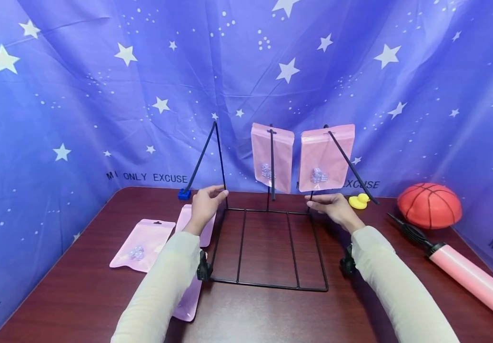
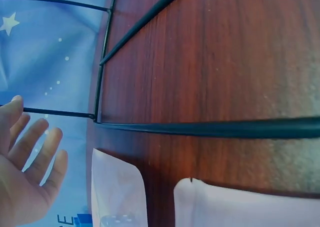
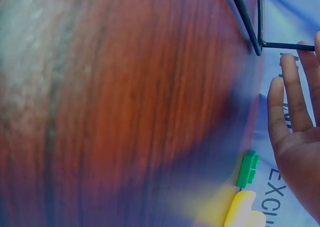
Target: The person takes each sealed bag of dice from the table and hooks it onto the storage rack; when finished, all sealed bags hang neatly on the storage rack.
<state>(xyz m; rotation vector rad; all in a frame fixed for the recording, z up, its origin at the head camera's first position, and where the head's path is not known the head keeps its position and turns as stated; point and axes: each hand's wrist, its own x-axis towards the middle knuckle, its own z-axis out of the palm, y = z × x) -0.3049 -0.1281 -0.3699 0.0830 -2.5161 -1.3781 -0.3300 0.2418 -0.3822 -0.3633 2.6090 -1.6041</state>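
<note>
A black wire display rack (image 1: 267, 286) stands on the table with its base flat and its uprights at the back. My left hand (image 1: 205, 207) pinches the left upright between thumb and forefinger, the other fingers (image 2: 52, 147) spread loose. Low on the right upright, my right hand (image 1: 336, 209) holds the wire by its fingertips; its thumb is mostly cut off in the right wrist view. One pink zip pouch (image 1: 284, 157) hangs from the middle hook and another pink pouch (image 1: 312, 155) from the right hook. Nothing hangs on the left hook (image 1: 201, 155).
Left of the rack lie several pink pouches, one flat pouch (image 1: 154, 236) fully visible, others partly under my left arm. A blue block (image 1: 184, 194) sits at the back edge. At right are a yellow duck (image 1: 358, 202), a green block (image 3: 247, 169), a red ball (image 1: 429, 205) and a pink pump (image 1: 473, 274).
</note>
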